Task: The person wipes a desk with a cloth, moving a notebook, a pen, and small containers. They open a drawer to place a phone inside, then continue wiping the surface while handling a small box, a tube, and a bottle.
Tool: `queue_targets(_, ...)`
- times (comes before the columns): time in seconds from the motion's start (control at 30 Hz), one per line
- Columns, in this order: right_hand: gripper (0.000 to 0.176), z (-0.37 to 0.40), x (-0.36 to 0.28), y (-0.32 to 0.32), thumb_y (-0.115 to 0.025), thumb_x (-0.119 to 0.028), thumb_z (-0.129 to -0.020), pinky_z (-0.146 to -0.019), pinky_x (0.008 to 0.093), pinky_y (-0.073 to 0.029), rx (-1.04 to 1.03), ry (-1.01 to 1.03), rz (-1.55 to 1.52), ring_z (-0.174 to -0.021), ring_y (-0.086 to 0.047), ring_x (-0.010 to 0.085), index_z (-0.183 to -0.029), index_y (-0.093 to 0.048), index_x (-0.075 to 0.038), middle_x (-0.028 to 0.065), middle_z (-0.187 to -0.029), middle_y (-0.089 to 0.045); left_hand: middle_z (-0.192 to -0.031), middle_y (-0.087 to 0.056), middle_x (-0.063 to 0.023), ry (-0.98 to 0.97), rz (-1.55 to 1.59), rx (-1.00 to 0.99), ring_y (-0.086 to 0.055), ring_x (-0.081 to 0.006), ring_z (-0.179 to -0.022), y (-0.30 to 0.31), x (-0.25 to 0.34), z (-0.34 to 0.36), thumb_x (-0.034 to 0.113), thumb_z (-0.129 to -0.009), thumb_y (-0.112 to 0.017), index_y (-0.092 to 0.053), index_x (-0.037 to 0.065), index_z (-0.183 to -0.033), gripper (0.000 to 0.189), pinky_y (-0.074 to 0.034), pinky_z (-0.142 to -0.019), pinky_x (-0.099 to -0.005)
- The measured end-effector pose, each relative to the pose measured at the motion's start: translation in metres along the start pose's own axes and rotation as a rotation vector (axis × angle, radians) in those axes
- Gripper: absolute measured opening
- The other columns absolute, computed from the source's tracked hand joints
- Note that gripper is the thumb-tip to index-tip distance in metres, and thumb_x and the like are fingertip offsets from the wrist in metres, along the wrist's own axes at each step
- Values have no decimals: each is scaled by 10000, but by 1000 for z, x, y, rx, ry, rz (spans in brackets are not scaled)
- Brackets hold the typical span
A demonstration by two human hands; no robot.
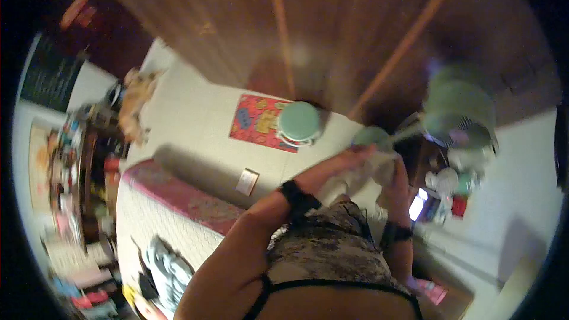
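My left hand [363,153] and my right hand [398,181] are close together in front of my body, right of the middle. Between them is a pale, limp, cloth-like piece [382,166], blurred by motion; I cannot make out its exact kind. Both hands seem closed on it, though the fingers are smeared. Each wrist wears a black band, the left band [298,199] and the right band [396,234]. Just beyond my hands is a round green seat top [370,136], partly covered by the left hand.
A green-topped stool [299,121] stands on a colourful mat [256,120]. A green fan-like appliance [459,109] is at right, above a lit screen [418,204]. A bed [160,219] lies at left, a small box [247,182] on the floor, and a dog [136,104] farther off.
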State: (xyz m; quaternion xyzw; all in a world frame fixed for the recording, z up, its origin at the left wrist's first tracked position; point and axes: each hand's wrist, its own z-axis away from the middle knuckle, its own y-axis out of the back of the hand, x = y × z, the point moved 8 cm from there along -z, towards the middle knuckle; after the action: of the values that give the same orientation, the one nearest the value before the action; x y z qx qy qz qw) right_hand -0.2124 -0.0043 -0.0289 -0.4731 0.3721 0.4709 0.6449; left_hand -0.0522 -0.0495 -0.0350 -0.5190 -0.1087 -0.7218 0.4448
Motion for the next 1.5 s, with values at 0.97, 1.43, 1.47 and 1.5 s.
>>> queue_targets(0.97,534,-112,-22,84,-496,-430,-959,-941,430,-469,-188,94,298,-1147,-541,305,-1326,-454,-44,167,-1312,-517,-1192,-591,-155,-315,106,302,-566,-260,-1065,-47,36,-76,622,-864,-552,-492,38,-1316,741,-475,-907,-403)
queue_targets(1.43,553,-106,78,-105,-424,-443,-991,-1079,481,-356,-482,-677,-132,-1322,-410,292,-1427,-369,-107,97,-1465,-388,-1075,-627,-112,-353,208,682,-575,-208,-1017,80,6,63,600,-918,-497,-593,70,-1199,608,-482,-872,-353)
queue_targets(1.47,581,-91,65,-137,-419,-470,-986,-1098,484,-319,-517,-656,-140,-1344,-377,290,-1438,-351,-111,90,-1482,-362,-1060,-633,-171,-312,175,767,-594,-261,-1024,94,-2,76,655,-898,-457,-599,27,-1181,703,-478,-890,-362)
queue_targets(1.5,609,-71,48,-171,-415,-497,-980,-1117,487,-283,-553,-639,-148,-1365,-345,287,-1449,-333,-115,83,-1500,-336,-1044,-639,-230,-268,143,853,-613,-315,-1032,108,-13,87,709,-879,-416,-605,-16,-1163,801,-473,-907,-370)
